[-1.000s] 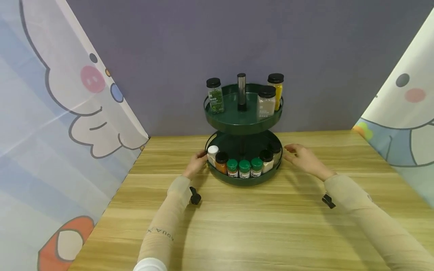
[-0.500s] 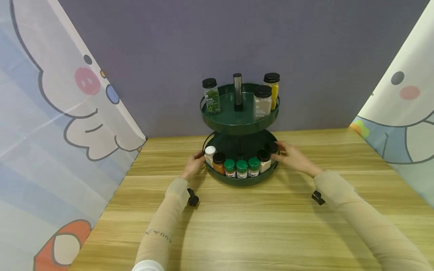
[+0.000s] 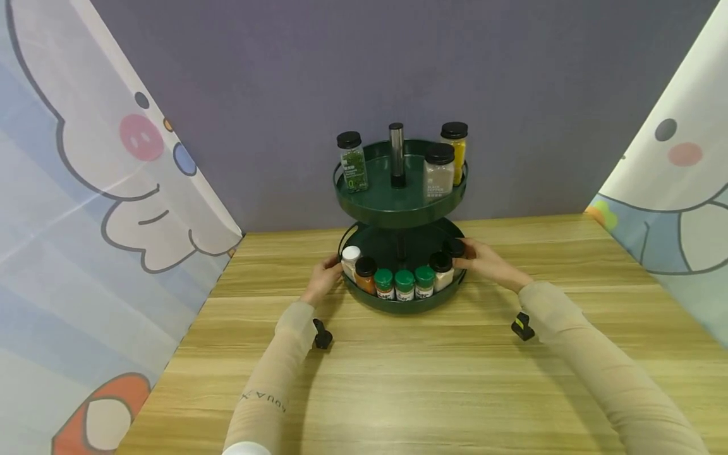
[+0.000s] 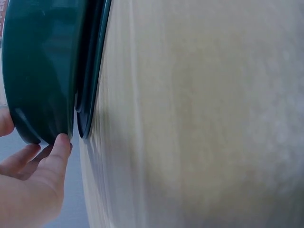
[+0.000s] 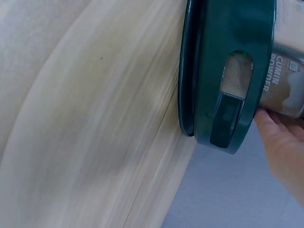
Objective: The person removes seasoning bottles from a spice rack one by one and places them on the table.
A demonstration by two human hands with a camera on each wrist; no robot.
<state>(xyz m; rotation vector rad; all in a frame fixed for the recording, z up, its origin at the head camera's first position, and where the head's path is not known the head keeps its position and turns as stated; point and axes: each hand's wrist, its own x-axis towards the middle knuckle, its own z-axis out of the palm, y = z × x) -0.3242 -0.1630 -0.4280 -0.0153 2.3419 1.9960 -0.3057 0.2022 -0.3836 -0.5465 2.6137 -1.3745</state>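
Observation:
A dark green two-tier spice rack (image 3: 398, 212) stands on the wooden table. My left hand (image 3: 323, 278) is at the left side of its lower tray (image 4: 40, 71), holding the outer wall with thumb and fingers spread around it. On the right, my right hand (image 3: 488, 263) holds a black-capped spice jar (image 3: 454, 247) on the lower tray, thumb in front and fingers behind. The right wrist view shows this clear jar labelled cumin powder (image 5: 287, 80) above the tray rim, fingertips against its side. Part of the jar lies hidden behind the hand and rim.
Along the lower tray's front stand a white-capped jar (image 3: 350, 259), black-capped jars and green-capped bottles (image 3: 404, 284). The upper tray (image 3: 387, 199) carries a green-herb jar (image 3: 353, 167), a black pepper jar (image 3: 438, 174) and a yellow jar (image 3: 459, 158). A grey wall rises behind.
My right hand has moved left from beside the tray onto the black-capped jar at its right edge. The left hand stays at the tray's side. The head view has shifted slightly.

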